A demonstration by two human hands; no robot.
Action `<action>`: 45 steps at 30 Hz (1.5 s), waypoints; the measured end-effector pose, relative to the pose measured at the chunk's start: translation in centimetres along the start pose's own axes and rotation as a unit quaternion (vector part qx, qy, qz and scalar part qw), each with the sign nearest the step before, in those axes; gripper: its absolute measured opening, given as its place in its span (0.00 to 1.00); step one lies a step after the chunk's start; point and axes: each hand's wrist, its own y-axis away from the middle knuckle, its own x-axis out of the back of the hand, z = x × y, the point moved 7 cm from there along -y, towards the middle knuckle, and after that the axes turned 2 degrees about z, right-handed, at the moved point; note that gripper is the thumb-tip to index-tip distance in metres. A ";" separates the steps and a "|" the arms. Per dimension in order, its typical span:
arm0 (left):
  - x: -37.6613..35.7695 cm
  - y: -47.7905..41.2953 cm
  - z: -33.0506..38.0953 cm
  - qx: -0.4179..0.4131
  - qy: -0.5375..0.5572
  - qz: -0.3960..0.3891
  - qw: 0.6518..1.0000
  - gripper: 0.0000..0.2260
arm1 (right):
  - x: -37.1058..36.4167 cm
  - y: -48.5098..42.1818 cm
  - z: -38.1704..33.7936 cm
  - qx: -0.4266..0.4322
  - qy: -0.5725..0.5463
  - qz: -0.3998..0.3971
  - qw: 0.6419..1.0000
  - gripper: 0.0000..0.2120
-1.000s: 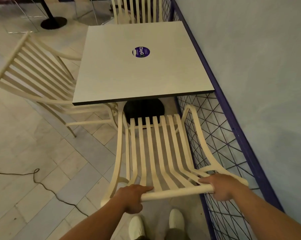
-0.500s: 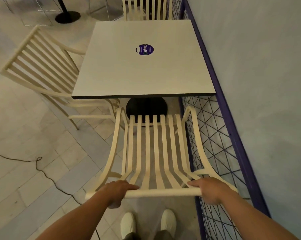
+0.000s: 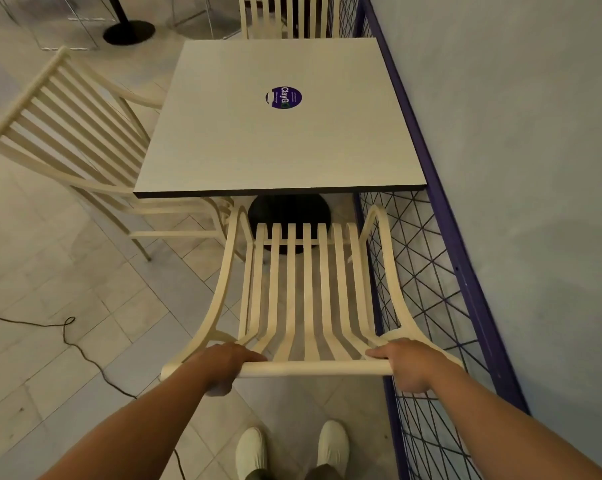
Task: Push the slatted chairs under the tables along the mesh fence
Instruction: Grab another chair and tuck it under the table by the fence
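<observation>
A cream slatted chair (image 3: 306,292) stands in front of me, facing a square white table (image 3: 279,140) with a purple round sticker. My left hand (image 3: 223,367) and my right hand (image 3: 405,365) both grip the chair's top rail. The seat's front edge lies just short of the table's near edge, over the black round base (image 3: 289,209). The purple-framed mesh fence (image 3: 431,271) runs right beside the chair and table.
A second slatted chair (image 3: 67,133) sits at the table's left side, angled, its seat partly under the top. A third chair (image 3: 285,15) stands at the far side. A thin cable (image 3: 67,334) trails across the tiled floor on the left. A black pole base (image 3: 128,32) stands far left.
The chair has straightened from tilted to square with the table and slid a little toward it. Both hands stayed on the top rail.
</observation>
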 end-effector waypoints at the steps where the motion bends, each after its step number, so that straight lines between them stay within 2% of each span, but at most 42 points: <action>1: 0.1 -0.1 0.0 0.000 0.001 0.002 1.000 0.35 | 0.1 -0.1 0.1 0.000 0.002 0.000 1.000 0.37; 8: 1.2 -0.3 0.5 0.000 -0.004 0.023 1.000 0.33 | 0.9 -0.6 0.4 0.002 0.008 0.014 1.000 0.37; 14: 0.9 0.0 0.5 -0.007 0.010 0.015 1.000 0.41 | 0.6 0.0 0.8 0.000 -0.005 0.040 0.999 0.37; 27: -0.7 1.6 1.7 -0.017 0.011 0.019 1.000 0.38 | -1.3 1.5 0.9 0.000 0.004 0.050 0.999 0.38; 33: -0.4 2.1 2.1 -0.015 0.002 0.025 1.000 0.36 | -0.9 1.3 0.9 0.016 -0.007 0.038 0.999 0.34; 45: 0.0 0.5 2.4 -0.021 -0.015 0.021 0.999 0.38 | -0.9 -0.3 1.3 0.004 0.005 0.045 0.999 0.39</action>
